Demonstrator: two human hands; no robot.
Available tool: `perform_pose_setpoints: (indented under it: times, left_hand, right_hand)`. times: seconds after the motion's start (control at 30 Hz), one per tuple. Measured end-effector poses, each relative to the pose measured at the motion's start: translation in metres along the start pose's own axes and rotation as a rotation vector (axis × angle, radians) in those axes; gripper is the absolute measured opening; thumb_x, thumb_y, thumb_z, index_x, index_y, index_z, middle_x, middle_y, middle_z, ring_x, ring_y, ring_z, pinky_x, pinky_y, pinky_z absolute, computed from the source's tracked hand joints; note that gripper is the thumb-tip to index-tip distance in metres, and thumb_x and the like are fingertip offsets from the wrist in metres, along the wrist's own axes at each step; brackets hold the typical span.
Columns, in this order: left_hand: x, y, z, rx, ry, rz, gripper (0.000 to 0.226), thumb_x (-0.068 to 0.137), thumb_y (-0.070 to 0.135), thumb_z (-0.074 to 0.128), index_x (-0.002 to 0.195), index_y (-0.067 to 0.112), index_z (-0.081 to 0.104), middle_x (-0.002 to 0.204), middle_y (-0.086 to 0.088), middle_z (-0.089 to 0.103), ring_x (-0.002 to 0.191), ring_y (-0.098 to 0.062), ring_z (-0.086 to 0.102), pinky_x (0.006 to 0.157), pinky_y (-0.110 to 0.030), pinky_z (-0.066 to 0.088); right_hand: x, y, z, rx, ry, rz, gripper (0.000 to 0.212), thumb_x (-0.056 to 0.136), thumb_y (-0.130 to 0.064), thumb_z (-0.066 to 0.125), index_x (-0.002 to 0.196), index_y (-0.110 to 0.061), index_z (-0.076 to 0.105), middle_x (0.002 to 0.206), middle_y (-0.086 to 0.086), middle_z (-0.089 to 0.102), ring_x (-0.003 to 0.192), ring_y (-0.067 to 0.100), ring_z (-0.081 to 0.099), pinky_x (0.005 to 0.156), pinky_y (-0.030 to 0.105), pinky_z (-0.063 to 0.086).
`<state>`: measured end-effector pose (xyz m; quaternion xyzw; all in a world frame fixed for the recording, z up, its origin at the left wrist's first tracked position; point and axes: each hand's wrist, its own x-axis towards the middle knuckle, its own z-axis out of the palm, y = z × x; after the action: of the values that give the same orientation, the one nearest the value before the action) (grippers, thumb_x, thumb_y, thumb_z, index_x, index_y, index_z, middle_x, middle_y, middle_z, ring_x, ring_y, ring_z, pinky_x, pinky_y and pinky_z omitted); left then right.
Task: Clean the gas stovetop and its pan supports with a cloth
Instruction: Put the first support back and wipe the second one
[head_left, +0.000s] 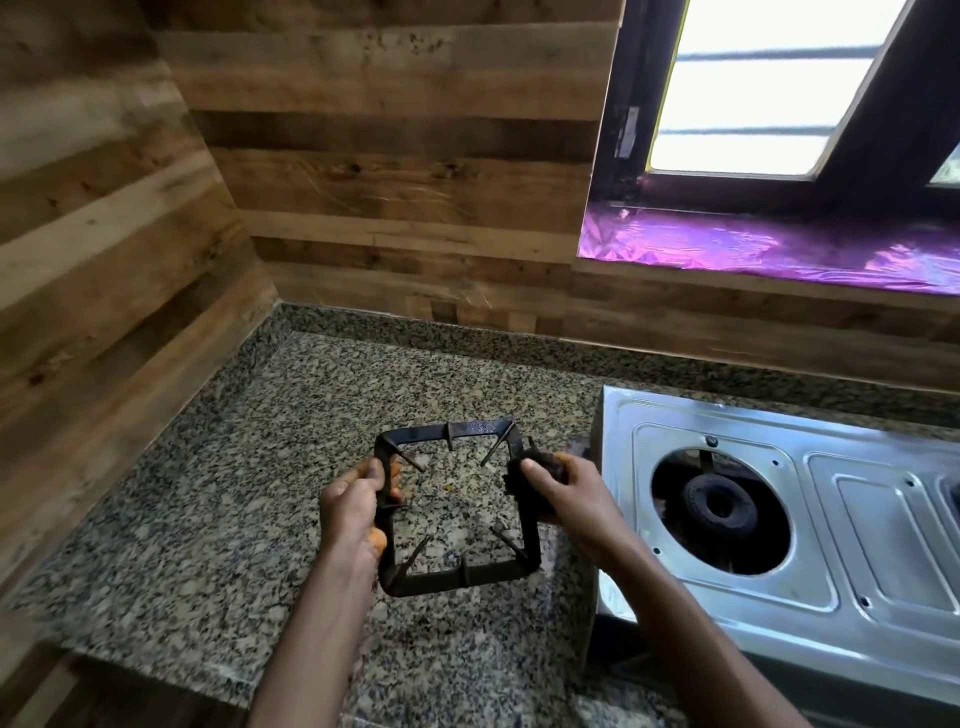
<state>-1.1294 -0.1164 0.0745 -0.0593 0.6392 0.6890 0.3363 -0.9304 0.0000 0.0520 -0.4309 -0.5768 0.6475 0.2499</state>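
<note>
A black square pan support (457, 574) is held above the granite counter, left of the stove. My left hand (353, 506) grips its left bar. My right hand (563, 493) holds a dark bunched cloth (540, 467) pressed against the support's right bar. The steel gas stovetop (810, 551) lies to the right, its left burner (719, 506) uncovered with no support on it.
The speckled granite counter (249, 499) stretches left and behind the support. Wood-panelled walls (363, 156) close the corner at left and back. A window (753, 88) with a purple foil-lined sill (753, 244) sits behind the stove.
</note>
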Motion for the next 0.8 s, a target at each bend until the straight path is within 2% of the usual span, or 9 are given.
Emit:
perform_pose_setpoints:
  times: [0.1, 0.17, 0.23, 0.3, 0.37, 0.47, 0.6, 0.7, 0.8]
  left_hand:
    - [0.004, 0.000, -0.007, -0.035, -0.008, -0.043, 0.014, 0.095, 0.002, 0.056, 0.085, 0.006, 0.064, 0.083, -0.011, 0.064, 0.057, -0.013, 0.054, 0.044, -0.021, 0.047]
    - [0.006, 0.001, -0.008, -0.048, -0.025, -0.075, 0.014, 0.097, 0.004, 0.054, 0.086, 0.005, 0.063, 0.086, -0.012, 0.063, 0.060, -0.015, 0.053, 0.049, -0.024, 0.048]
    - [0.004, 0.001, -0.005, -0.044, -0.035, -0.078, 0.012, 0.097, 0.006, 0.054, 0.093, 0.003, 0.064, 0.086, -0.012, 0.064, 0.063, -0.016, 0.053, 0.058, -0.028, 0.047]
    - [0.003, 0.001, -0.001, -0.038, -0.019, -0.054, 0.012, 0.098, 0.007, 0.054, 0.095, 0.001, 0.064, 0.082, -0.011, 0.063, 0.062, -0.016, 0.052, 0.058, -0.028, 0.046]
    - [0.002, 0.001, 0.000, -0.046, 0.012, -0.046, 0.012, 0.098, 0.008, 0.054, 0.091, 0.003, 0.063, 0.080, -0.010, 0.062, 0.061, -0.016, 0.053, 0.057, -0.027, 0.047]
    - [0.003, -0.003, -0.004, -0.079, 0.054, -0.059, 0.009, 0.097, 0.005, 0.055, 0.094, 0.001, 0.063, 0.081, -0.011, 0.063, 0.062, -0.016, 0.053, 0.058, -0.029, 0.047]
    - [0.000, -0.011, -0.007, -0.095, 0.090, -0.086, 0.010, 0.096, 0.006, 0.057, 0.087, 0.005, 0.063, 0.081, -0.009, 0.064, 0.063, -0.015, 0.054, 0.061, -0.029, 0.048]
    - [0.004, -0.009, -0.009, -0.107, 0.111, -0.111, 0.011, 0.097, 0.011, 0.057, 0.094, 0.001, 0.062, 0.081, -0.011, 0.063, 0.063, -0.016, 0.056, 0.058, -0.030, 0.048]
    - [0.011, -0.004, -0.013, -0.155, 0.087, -0.139, 0.013, 0.098, 0.012, 0.055, 0.095, 0.001, 0.061, 0.077, -0.010, 0.059, 0.061, -0.015, 0.053, 0.060, -0.030, 0.047]
  right_hand:
    - [-0.005, 0.003, -0.008, 0.092, 0.174, -0.053, 0.017, 0.097, -0.025, 0.065, 0.105, -0.010, 0.070, 0.096, 0.012, 0.076, 0.089, 0.023, 0.074, 0.077, 0.038, 0.062]
    - [-0.009, 0.005, -0.002, 0.087, 0.121, -0.028, 0.017, 0.096, -0.025, 0.066, 0.106, -0.012, 0.070, 0.098, 0.010, 0.076, 0.091, 0.023, 0.074, 0.082, 0.039, 0.062]
    - [-0.011, 0.008, 0.006, -0.065, 0.026, -0.034, 0.017, 0.093, -0.028, 0.070, 0.106, -0.018, 0.068, 0.099, 0.003, 0.076, 0.092, 0.018, 0.073, 0.089, 0.040, 0.060]
    - [-0.008, 0.007, 0.012, -0.233, 0.050, -0.099, 0.026, 0.088, -0.033, 0.075, 0.111, -0.025, 0.065, 0.101, -0.009, 0.073, 0.094, 0.006, 0.070, 0.089, 0.031, 0.058]
    - [-0.006, 0.005, 0.012, -0.280, 0.047, -0.137, 0.035, 0.084, -0.034, 0.079, 0.116, -0.028, 0.063, 0.103, -0.014, 0.071, 0.096, 0.000, 0.067, 0.087, 0.026, 0.056]
    - [-0.005, 0.010, 0.009, -0.255, -0.022, -0.071, 0.036, 0.080, -0.033, 0.081, 0.112, -0.026, 0.066, 0.101, -0.007, 0.075, 0.095, 0.009, 0.072, 0.088, 0.038, 0.060]
    - [-0.004, 0.013, 0.005, -0.090, 0.028, 0.069, 0.012, 0.090, -0.012, 0.070, 0.102, -0.013, 0.071, 0.096, 0.008, 0.077, 0.090, 0.024, 0.075, 0.088, 0.051, 0.059]
    - [-0.009, 0.014, 0.004, 0.129, 0.153, 0.198, 0.010, 0.094, -0.006, 0.062, 0.102, -0.004, 0.069, 0.102, 0.021, 0.074, 0.089, 0.030, 0.073, 0.074, 0.043, 0.062]
    - [-0.015, 0.016, 0.007, 0.149, 0.132, 0.207, 0.014, 0.094, -0.011, 0.066, 0.107, -0.011, 0.070, 0.103, 0.014, 0.074, 0.088, 0.024, 0.075, 0.069, 0.041, 0.063]
